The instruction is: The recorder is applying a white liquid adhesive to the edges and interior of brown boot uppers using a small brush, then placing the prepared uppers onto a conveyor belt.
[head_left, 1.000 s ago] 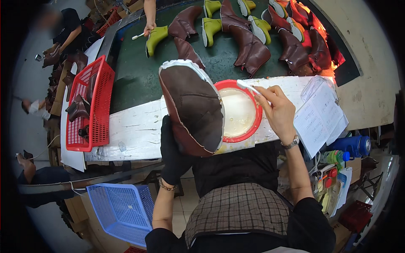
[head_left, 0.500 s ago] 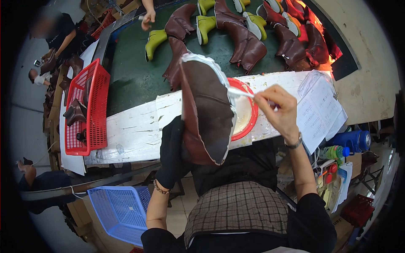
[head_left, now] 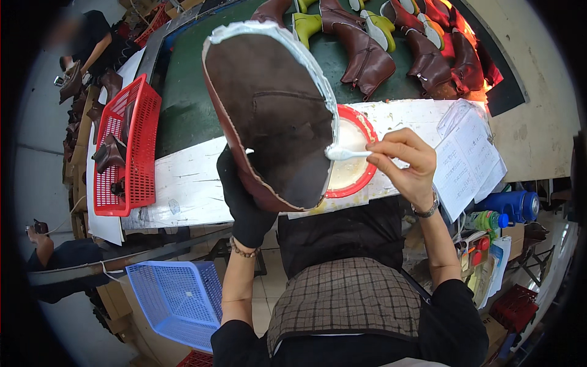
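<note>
My black-gloved left hand (head_left: 247, 211) grips a brown leather boot upper (head_left: 275, 113) from its left side. The wide opening of the upper faces me, showing the dark lining and a seam. White paste coats its far and right edge. Between the fingertips of my bare right hand (head_left: 406, 165) is a white toothbrush-like brush (head_left: 350, 154), closed on by the handle. The brush head, loaded with paste, touches the right edge of the upper. Partly behind the upper stands a red bowl (head_left: 371, 136) of cream-coloured paste.
Maroon boots (head_left: 365, 61) and lime-green ones (head_left: 307, 29) lie on the green surface (head_left: 189, 92) beyond. A red basket (head_left: 147, 144) with boot pieces stands left, a blue basket (head_left: 183, 300) below. Papers (head_left: 465, 165) and bottles (head_left: 507, 207) are at right. Another person (head_left: 92, 46) works far left.
My left hand has raised and turned the upper, so its opening shows wider. The brush has moved down along the right edge. Another person's hand at the far side is out of sight.
</note>
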Motion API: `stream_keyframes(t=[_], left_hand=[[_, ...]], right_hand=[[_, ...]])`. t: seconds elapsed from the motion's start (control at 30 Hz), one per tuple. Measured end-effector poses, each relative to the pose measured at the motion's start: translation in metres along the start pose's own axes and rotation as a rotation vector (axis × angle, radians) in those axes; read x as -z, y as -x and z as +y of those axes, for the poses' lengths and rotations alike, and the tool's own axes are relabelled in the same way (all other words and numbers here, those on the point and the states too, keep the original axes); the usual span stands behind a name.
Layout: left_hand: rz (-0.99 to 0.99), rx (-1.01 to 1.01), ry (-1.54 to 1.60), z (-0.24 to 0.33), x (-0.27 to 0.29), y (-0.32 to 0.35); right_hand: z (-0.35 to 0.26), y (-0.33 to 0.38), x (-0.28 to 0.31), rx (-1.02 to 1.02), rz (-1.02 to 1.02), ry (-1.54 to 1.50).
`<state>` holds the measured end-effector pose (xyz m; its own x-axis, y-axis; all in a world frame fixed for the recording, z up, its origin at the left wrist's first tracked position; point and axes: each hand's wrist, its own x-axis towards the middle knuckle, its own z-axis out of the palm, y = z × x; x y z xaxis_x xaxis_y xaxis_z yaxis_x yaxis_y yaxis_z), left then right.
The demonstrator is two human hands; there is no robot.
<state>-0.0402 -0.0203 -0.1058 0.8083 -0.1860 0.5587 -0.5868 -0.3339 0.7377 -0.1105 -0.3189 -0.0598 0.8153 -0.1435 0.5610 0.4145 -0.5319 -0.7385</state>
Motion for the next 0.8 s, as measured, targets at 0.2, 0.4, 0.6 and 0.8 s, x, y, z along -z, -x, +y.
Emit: stream_keyframes(t=[0.2, 0.4, 0.6, 0.8], left_hand=[[0.035, -0.032, 0.073, -0.025, -0.014, -0.012], [-0.003, 0.121, 0.199, -0.015, -0.015, -0.005], [-0.128, 0.606, 0.660, -0.028, 0.025, 0.031], [-0.328, 0.323, 0.334, -0.035, 0.070, 0.050]], right_hand=[[-0.017, 0.013, -0.006, 0.036, -0.097, 0.003], [-0.010, 0.014, -0.001, -0.013, -0.054, 0.037], [0.012, -0.008, 0.019, -0.068, 0.075, 0.108], [0.034, -0.027, 0.015, -0.093, 0.017, 0.107]])
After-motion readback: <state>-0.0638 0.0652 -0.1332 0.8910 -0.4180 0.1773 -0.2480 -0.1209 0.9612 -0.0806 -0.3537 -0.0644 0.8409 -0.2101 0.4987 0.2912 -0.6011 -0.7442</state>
